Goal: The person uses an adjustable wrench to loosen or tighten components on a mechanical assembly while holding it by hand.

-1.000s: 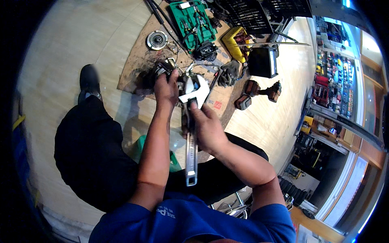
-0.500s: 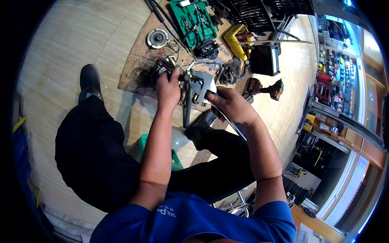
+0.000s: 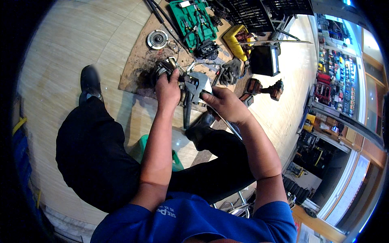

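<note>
My right hand (image 3: 229, 106) is closed around a large silver adjustable wrench (image 3: 197, 84), thumb on its neck. The handle runs back below my palm toward my forearm. The jaws reach a dark cylindrical part at the right end of a greasy metal assembly (image 3: 163, 66); whether they grip it, I cannot tell. My left hand (image 3: 167, 91) is closed on that assembly, its thumb against a shiny metal piece. My fingers hide much of the assembly. Just below the wrench head, a dark tube (image 3: 187, 109) points toward me.
Beyond my hands, a stained board (image 3: 133, 73) bears a round metal disc (image 3: 157, 39), a green tool case (image 3: 182, 18), dark gloves (image 3: 231, 71) and a yellow container (image 3: 231, 38). Cordless power tools (image 3: 275, 90) lie to the right. A green stool (image 3: 143, 141) is between my legs.
My right hand and the wrench have shifted slightly left, toward the assembly. My left hand has stayed nearly still.
</note>
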`<state>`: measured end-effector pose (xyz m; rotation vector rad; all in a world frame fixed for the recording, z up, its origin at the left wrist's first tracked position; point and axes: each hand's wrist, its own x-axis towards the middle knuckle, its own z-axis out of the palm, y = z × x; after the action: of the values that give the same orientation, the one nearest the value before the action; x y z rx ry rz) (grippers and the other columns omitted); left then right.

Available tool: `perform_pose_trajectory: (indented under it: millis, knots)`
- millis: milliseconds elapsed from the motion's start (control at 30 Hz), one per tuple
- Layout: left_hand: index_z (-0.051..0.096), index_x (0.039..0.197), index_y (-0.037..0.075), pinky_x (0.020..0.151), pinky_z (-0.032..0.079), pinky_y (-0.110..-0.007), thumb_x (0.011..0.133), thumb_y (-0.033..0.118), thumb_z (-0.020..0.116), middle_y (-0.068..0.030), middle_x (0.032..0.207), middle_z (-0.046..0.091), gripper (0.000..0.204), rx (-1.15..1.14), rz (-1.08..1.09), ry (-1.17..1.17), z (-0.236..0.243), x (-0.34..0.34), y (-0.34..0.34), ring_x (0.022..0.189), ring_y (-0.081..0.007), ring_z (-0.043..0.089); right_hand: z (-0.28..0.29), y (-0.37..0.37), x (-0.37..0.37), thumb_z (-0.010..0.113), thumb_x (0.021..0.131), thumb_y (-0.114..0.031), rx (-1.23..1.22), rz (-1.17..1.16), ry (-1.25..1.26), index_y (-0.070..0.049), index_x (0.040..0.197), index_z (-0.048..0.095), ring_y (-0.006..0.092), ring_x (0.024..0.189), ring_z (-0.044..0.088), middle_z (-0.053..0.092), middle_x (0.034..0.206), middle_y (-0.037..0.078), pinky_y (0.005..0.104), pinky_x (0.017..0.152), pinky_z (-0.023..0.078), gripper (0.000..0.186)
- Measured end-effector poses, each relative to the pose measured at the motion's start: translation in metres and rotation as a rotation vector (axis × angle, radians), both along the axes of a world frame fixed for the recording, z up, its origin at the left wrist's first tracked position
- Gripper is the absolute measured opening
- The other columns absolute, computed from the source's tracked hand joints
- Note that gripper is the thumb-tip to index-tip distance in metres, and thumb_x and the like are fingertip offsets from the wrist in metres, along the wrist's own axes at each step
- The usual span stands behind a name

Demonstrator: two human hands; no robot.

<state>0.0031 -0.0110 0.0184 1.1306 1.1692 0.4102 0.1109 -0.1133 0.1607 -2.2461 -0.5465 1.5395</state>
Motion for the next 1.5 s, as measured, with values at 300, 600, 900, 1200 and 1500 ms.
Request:
perform_pose_trajectory:
  millis: [300, 600, 900, 1200, 1500]
  knots:
    - [0.064, 0.104, -0.005, 0.080, 0.047, -0.043, 0.095, 0.030, 0.061, -0.0235, 0.093, 0.068, 0.036, -0.006, 0.004, -0.024, -0.003, -0.001, -0.001, 0.087, -0.0370, 0.065, -0.003, 0.000, 0.001, 0.055, 0.100, -0.037, 0.014, 0.020, 0.003, 0.001, 0.097, 0.060, 0.0080, 0.049, 0.049, 0.052, 0.064, -0.001, 0.0250, 0.044, 0.041, 0.039]
    - [0.065, 0.102, -0.005, 0.078, 0.048, -0.043, 0.095, 0.031, 0.062, -0.0232, 0.093, 0.069, 0.036, 0.035, 0.025, -0.038, -0.002, 0.000, -0.001, 0.086, -0.0374, 0.066, -0.002, 0.000, 0.000, 0.055, 0.100, -0.036, 0.009, 0.032, -0.015, 0.002, 0.098, 0.059, 0.0082, 0.050, 0.049, 0.052, 0.065, -0.001, 0.0253, 0.044, 0.040, 0.038]
    - [0.065, 0.098, -0.004, 0.077, 0.048, -0.044, 0.094, 0.032, 0.062, -0.0242, 0.089, 0.068, 0.036, 0.039, 0.055, -0.105, -0.020, 0.002, -0.007, 0.085, -0.0402, 0.065, -0.006, -0.005, -0.030, 0.054, 0.101, -0.034, -0.002, -0.207, -0.003, -0.001, 0.094, 0.056, 0.0094, 0.049, 0.050, 0.054, 0.067, 0.002, 0.0256, 0.044, 0.039, 0.033]
    - [0.066, 0.096, -0.003, 0.070, 0.048, -0.043, 0.091, 0.042, 0.064, -0.0227, 0.080, 0.067, 0.045, 0.005, 0.003, -0.030, -0.021, 0.002, -0.005, 0.073, -0.0361, 0.064, -0.012, 0.010, -0.095, 0.050, 0.102, -0.028, 0.165, -0.771, 0.264, -0.006, 0.101, 0.048, 0.0152, 0.050, 0.050, 0.050, 0.067, 0.004, 0.0294, 0.046, 0.043, 0.022]
    - [0.065, 0.100, -0.005, 0.078, 0.048, -0.047, 0.093, 0.039, 0.061, -0.0274, 0.091, 0.067, 0.045, 0.054, -0.001, -0.030, -0.042, 0.006, -0.007, 0.087, -0.0444, 0.064, 0.004, -0.002, -0.090, 0.050, 0.102, -0.029, 0.237, -0.713, 0.286, -0.002, 0.106, 0.050, 0.0163, 0.055, 0.053, 0.054, 0.073, 0.006, 0.0302, 0.049, 0.046, 0.028]
